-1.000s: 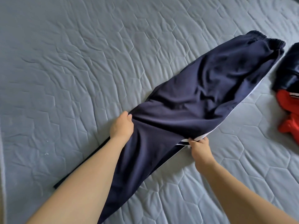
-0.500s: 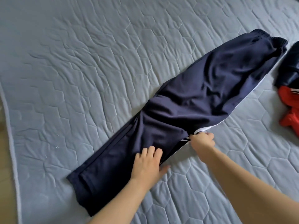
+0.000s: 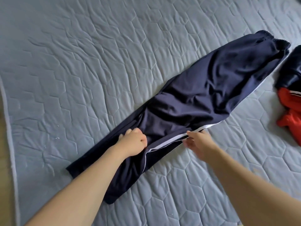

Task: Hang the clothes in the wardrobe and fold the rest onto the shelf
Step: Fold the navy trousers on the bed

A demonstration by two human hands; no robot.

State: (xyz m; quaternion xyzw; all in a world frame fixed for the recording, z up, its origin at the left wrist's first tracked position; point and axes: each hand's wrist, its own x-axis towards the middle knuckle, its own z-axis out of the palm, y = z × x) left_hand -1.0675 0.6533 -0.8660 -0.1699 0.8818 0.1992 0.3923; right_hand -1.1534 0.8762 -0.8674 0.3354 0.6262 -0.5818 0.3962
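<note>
Early, I judge: navy trousers lie unfolded on the bed; left hand bunches cloth, right hand pinches the white-striped edge; 1 red-and-navy garment waits at 3 o'clock.

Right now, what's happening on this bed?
A person is laying out navy track trousers lengthwise on a grey quilted mattress cover. The left hand grips the fabric mid-leg, while the right hand pinches the white side stripe. A red and navy garment lies at the right edge.
</note>
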